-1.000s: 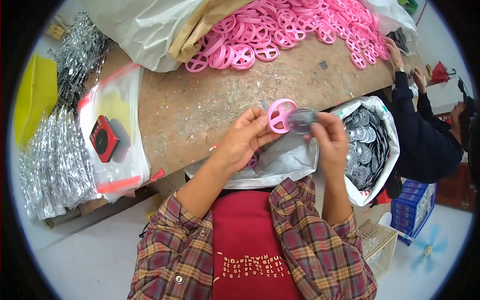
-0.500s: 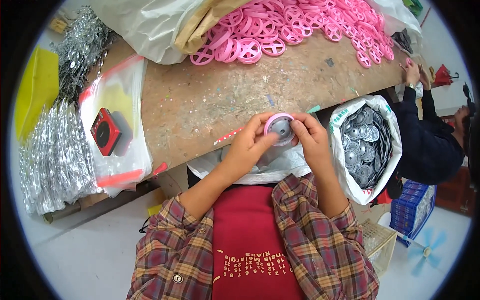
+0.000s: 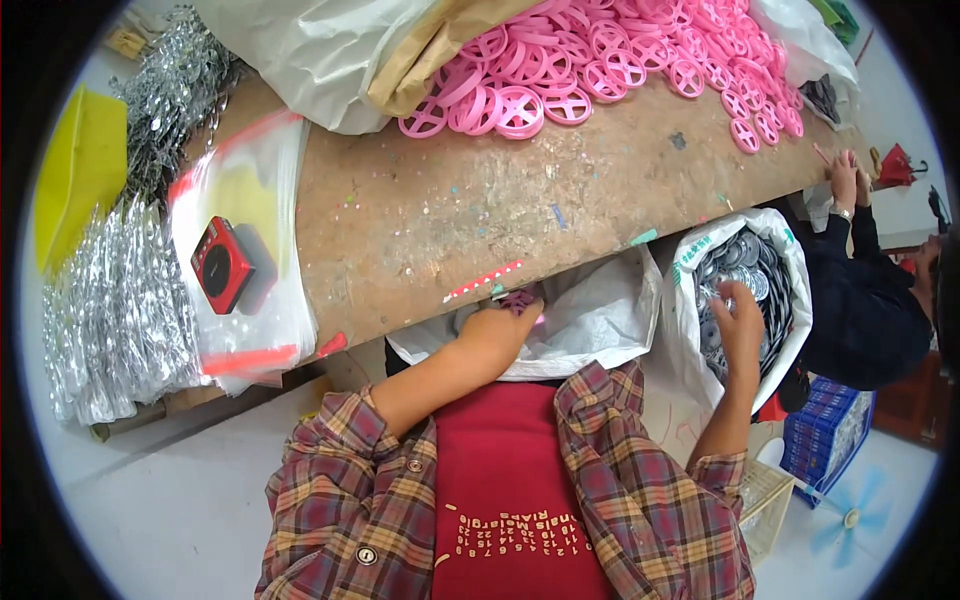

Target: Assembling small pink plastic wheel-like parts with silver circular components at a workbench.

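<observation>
Positioned with right hand [image 3: 741, 322] bent-fingered, at 3 o'clock from left hand [image 3: 493, 337] and pink rings [image 3: 517, 300], over gray discs [image 3: 741, 252], face-up or stacked edge-on along a 12-to-5-o'clock long axis in white sack [image 3: 686, 325], with either pinch indeterminable.

Workshop: scuffed bench [image 3: 400, 210], heaped pink wheels [image 3: 625, 68], sack [image 3: 682, 310] of grey discs [image 3: 742, 258]

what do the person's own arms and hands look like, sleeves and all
The left hand and right hand are bare, with no glove or watch visible. The plaid shirt sleeves mix maroon, yellow and dark bands and end near the elbows.
</observation>
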Action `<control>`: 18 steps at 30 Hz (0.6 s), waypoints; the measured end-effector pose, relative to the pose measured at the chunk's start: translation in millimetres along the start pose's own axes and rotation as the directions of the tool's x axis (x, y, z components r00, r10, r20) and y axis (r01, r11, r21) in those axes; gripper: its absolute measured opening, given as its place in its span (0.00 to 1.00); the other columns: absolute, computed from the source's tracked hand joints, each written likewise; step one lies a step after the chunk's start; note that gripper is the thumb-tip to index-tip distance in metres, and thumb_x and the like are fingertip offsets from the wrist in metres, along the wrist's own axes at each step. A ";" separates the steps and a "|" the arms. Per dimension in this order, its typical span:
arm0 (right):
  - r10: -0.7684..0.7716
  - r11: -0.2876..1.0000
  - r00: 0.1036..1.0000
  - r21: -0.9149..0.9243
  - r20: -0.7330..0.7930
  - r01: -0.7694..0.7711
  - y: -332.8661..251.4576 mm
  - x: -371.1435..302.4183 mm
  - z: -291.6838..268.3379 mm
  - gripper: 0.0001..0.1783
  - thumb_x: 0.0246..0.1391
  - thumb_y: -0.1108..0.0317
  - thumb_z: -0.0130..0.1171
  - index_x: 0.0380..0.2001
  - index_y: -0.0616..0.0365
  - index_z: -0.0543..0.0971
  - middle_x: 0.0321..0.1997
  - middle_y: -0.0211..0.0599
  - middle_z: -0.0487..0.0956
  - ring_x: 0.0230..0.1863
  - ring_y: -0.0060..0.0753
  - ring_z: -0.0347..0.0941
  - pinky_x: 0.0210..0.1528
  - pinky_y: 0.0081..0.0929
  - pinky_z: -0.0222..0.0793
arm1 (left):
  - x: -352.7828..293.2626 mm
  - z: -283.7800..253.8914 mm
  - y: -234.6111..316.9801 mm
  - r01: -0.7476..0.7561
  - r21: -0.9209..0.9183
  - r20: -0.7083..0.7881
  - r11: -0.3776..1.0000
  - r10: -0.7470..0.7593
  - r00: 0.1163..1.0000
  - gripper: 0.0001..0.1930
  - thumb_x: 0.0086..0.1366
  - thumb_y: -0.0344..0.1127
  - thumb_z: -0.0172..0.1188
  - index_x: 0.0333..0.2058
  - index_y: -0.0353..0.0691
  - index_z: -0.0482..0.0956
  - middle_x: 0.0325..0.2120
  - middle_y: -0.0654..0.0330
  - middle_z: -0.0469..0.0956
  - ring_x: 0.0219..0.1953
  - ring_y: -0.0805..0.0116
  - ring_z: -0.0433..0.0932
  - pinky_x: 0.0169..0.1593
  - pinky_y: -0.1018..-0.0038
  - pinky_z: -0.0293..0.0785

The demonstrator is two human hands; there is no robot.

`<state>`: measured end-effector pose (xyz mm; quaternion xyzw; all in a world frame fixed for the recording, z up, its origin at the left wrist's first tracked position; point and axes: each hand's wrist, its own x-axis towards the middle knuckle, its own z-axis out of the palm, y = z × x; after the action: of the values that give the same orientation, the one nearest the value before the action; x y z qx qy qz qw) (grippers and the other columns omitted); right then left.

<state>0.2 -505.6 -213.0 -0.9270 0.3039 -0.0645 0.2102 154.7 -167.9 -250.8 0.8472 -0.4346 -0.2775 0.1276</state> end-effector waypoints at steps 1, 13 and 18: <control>-0.002 1.000 1.000 0.001 -0.003 0.002 13.9 -2.9 -0.5 0.17 0.44 0.71 0.63 0.41 0.60 0.77 0.45 0.42 0.76 0.40 0.43 0.75 0.42 0.32 0.70 | -2.1 -2.6 2.3 -0.037 -0.009 0.000 0.999 0.037 0.999 0.21 0.58 0.34 0.53 0.51 0.47 0.67 0.29 0.46 0.79 0.34 0.48 0.80 0.35 0.52 0.75; 0.033 0.995 0.999 0.096 0.041 -0.037 33.2 -15.5 7.7 0.15 0.46 0.72 0.62 0.40 0.61 0.78 0.33 0.36 0.80 0.32 0.27 0.74 0.36 0.25 0.68 | 86.8 -131.5 -82.6 0.003 -0.109 -0.870 0.994 -0.097 0.484 0.08 0.53 0.31 0.63 0.32 0.36 0.76 0.33 0.54 0.75 0.38 0.51 0.73 0.44 0.62 0.69; 0.177 0.883 0.980 0.455 -0.092 -0.117 17.3 -11.0 -9.9 0.03 0.54 0.73 0.56 0.32 0.61 0.76 0.29 0.29 0.75 0.26 0.18 0.69 0.28 0.17 0.65 | 66.7 -124.4 -51.9 -0.200 -0.235 -0.871 0.951 -0.115 0.478 0.08 0.56 0.31 0.62 0.32 0.36 0.74 0.32 0.57 0.74 0.38 0.58 0.75 0.41 0.66 0.71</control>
<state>-20.4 -515.2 -211.4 -0.8217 0.3634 -0.1773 0.4016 292.8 -194.2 -197.3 0.8274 -0.2810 0.1340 0.4674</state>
